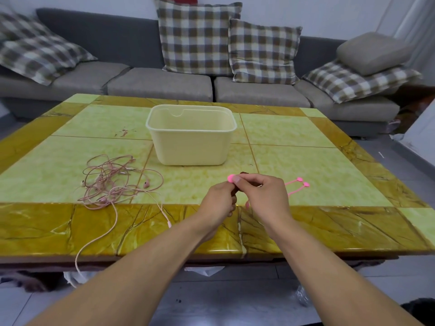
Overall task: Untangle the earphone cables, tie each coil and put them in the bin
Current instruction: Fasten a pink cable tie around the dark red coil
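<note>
Pinching a dark coiled cable (pixel 235 191) and pink tie (pixel 230 178), both hands (pixel 220 203) (pixel 263 196) grip beside tangled pink earphones (pixel 113 182).

Your open lane: bare table (pixel 306 161) right of bin (pixel 191 147); cable tangle (pixel 113 182) blocks the left.

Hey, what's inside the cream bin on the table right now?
The cream bin shows only bare inner walls; no earphones are visible. Its near wall hides the floor. The pink cable tangle lies outside, on the table.
</note>
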